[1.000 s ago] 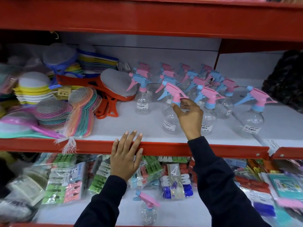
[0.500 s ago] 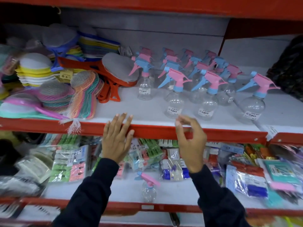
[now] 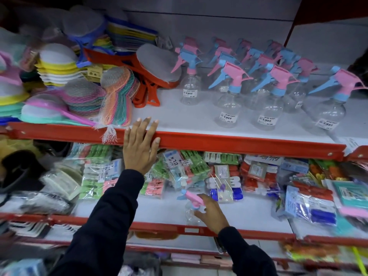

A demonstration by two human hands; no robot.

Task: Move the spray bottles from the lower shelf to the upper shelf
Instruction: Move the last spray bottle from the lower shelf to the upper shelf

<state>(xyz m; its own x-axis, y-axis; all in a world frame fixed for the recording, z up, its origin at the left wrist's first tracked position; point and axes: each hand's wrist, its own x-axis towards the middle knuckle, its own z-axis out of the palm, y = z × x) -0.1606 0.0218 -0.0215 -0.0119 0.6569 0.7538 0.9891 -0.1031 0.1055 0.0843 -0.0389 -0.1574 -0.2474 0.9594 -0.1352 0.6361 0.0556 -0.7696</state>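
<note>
One clear spray bottle (image 3: 189, 215) with a pink and blue trigger head stands on the white lower shelf (image 3: 157, 208). My right hand (image 3: 212, 213) is at its right side, fingers apart, with thumb and fingertips at the neck just under the head. Whether they press on it I cannot tell. Several matching spray bottles (image 3: 229, 110) stand in rows on the upper shelf (image 3: 239, 144). My left hand (image 3: 139, 151) lies flat on that shelf's red front edge, holding nothing.
Packs of clothes pegs (image 3: 95, 176) and other bagged goods (image 3: 310, 200) lie behind and beside the lower bottle. Netted scrubbers (image 3: 117, 100), stacked sponges (image 3: 57, 66) and orange-handled brushes (image 3: 147, 76) fill the upper shelf's left half. White shelf surface shows in front of the upper bottles.
My right hand has dropped from the upper shelf's edge down to the bottle on the lower shelf. The view has tilted downward. My left hand stays on the red edge.
</note>
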